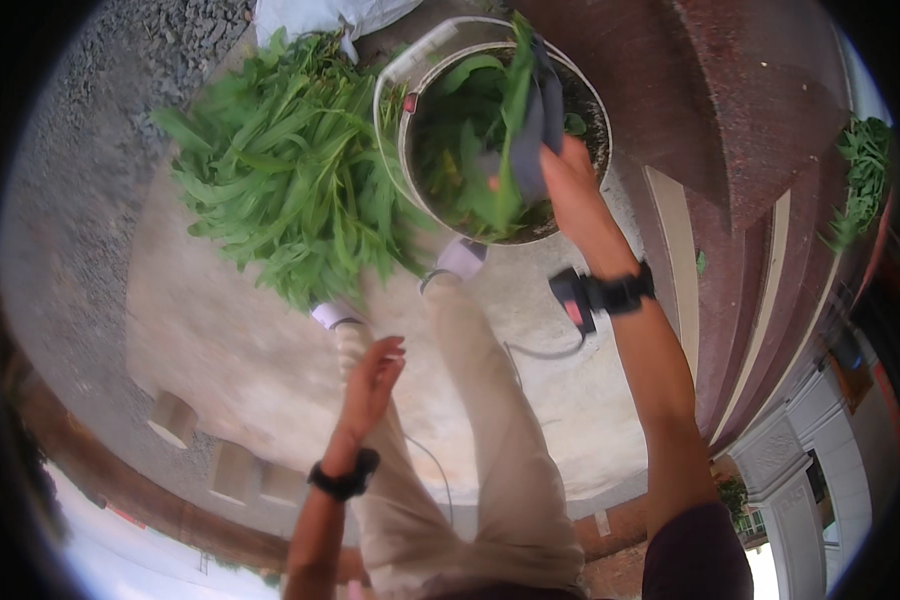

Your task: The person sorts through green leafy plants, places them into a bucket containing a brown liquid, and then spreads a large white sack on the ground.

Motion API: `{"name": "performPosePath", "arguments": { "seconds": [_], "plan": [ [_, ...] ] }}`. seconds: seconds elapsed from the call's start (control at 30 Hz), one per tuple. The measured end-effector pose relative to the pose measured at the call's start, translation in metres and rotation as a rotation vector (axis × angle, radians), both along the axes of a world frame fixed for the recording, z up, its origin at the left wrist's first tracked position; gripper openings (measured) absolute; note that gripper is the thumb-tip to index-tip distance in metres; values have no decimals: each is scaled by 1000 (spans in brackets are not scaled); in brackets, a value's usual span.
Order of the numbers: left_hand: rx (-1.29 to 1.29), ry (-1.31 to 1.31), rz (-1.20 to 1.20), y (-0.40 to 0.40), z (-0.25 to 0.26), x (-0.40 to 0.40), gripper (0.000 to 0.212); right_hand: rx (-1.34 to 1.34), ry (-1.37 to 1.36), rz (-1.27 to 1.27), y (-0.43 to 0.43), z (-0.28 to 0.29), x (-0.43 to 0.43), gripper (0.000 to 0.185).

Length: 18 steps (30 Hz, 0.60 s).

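My right hand is inside the right part of a white bucket's rim, closed on a dark grey flat object. Motion blur hides what exactly that object is. Long green leaves stand up against it, and more cut or loose leaves lie in the bucket. My left hand hovers over my left trouser leg with nothing in it, its fingers loosely bent. Beside the bucket, to the left, spreads a big heap of leafy green stems on the concrete.
A white plastic sack lies behind the heap, next to grey gravel. Reddish-brown steps with pale edges rise on the right, with more greens on them. Several concrete blocks stand at lower left. A cable hangs from my right wrist strap.
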<state>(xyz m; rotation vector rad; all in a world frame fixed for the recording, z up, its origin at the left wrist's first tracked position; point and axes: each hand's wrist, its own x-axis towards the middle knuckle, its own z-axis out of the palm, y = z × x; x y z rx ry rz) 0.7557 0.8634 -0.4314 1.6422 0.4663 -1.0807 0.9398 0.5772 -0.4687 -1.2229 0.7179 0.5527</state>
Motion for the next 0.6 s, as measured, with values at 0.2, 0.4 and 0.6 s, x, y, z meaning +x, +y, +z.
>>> {"name": "performPosePath", "arguments": {
  "seconds": [0.2, 0.4, 0.6],
  "plan": [
    [-365, 37, 55, -72, 11, 109, 49, 431, 138, 116, -30, 34, -84, 27],
    [-692, 367, 190, -140, -11, 132, 36, 300, 216, 303, -14, 79, -99, 38],
    [-227, -269, -136, -154, 11, 107, 16, -55, 256, 281, -25, 76, -131, 34]
  ]
}}
